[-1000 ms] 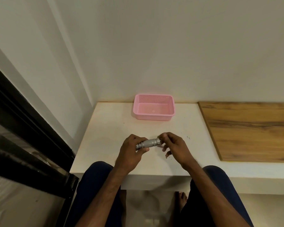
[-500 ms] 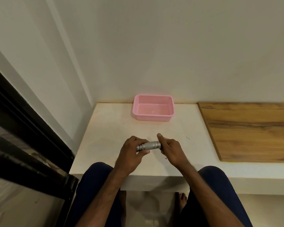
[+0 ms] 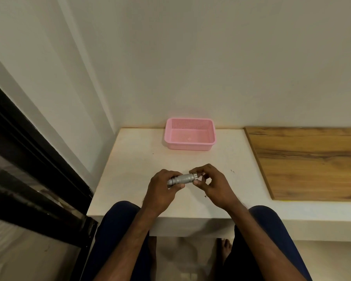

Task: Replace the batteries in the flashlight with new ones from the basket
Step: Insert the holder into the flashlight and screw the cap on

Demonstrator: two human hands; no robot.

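Crosswise, between both hands: flashlight (image 3: 182,179), silver, long axis running left to right and tipped a little up toward the right, held just above the white table (image 3: 130,159) near its front edge. Left hand (image 3: 162,191) wrapped around the left half of the barrel, fingers closed on it, thumb under. Right hand (image 3: 210,184) at the other end, thumb and forefinger pinched around the end ring, remaining fingers loosely curled and apart; whether that ring is a cap already loosened or fully seated, impossible to tell. Probably the unscrewing or re-tightening step, with the twist coming from the right hand about the long axis while the left hand braces. Straight ahead and well apart from both hands, toward the wall: pink basket (image 3: 189,148), long side facing the person, slightly nearer the right hand by line of reach. Basket floor apparently bare apart from a small moulded mark; no batteries made out in it, nor on the table. Table top plain and matte, a few dark specks near the right hand. To the right, a wooden board (image 3: 312,159) butted against the table. Pale wall behind, dark window frame (image 3: 28,159) to the left, knees in dark trousers below the table edge.
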